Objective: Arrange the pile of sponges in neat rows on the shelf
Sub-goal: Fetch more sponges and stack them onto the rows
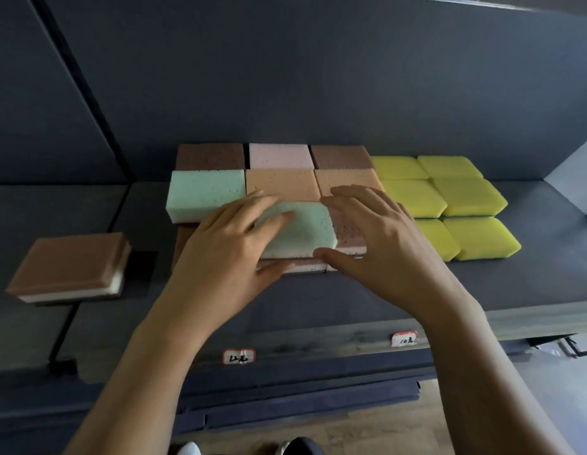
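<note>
Rectangular sponges lie in rows on the dark shelf [367,293]: brown [210,156], pink [280,156] and brown [341,156] at the back, then green [205,195] and two orange ones [282,185]. In the front row a green sponge [302,231] sits on top of a lower sponge. My left hand [226,247] rests flat on its left part, fingers straight, thumb near the front edge. My right hand [380,238] lies with straight fingers over the speckled brown sponge [348,233] beside it, thumb touching the green sponge's front right corner.
Several yellow sponges [469,195] lie in rows right of the stack. A single brown sponge with a white base [68,267] lies alone on the shelf section to the left. Price labels [238,356] are stuck on the shelf's front edge. A dark back panel rises behind.
</note>
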A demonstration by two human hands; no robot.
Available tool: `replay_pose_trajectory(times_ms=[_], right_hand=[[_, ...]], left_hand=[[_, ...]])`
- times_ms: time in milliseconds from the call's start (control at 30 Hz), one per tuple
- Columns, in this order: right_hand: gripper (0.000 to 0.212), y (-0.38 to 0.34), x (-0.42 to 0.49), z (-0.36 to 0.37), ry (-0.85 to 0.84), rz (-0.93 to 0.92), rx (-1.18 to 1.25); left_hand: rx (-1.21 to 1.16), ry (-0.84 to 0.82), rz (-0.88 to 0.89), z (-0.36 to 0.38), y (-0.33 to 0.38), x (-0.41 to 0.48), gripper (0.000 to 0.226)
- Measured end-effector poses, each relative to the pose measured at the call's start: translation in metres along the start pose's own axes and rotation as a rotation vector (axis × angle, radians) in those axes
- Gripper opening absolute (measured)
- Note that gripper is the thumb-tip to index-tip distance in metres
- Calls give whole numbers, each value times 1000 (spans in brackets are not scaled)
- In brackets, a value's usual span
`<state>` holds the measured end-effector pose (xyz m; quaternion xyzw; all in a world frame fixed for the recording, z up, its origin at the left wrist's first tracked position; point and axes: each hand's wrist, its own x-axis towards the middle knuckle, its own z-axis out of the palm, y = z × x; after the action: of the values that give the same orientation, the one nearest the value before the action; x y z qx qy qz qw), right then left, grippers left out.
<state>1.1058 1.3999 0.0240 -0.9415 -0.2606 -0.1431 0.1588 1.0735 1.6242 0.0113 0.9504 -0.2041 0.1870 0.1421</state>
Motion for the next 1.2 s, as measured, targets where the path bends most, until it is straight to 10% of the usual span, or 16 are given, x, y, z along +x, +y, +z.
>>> replay_pose_trajectory(times_ms=[600,1200], right_hand=[[49,-184,83,87,-88,-186,171],[40,-185,82,85,-37,-103,108]], left_hand=[[69,-89,-264,-81,-159,-120,70],[-22,-50,-163,-71,-181,-111,63]])
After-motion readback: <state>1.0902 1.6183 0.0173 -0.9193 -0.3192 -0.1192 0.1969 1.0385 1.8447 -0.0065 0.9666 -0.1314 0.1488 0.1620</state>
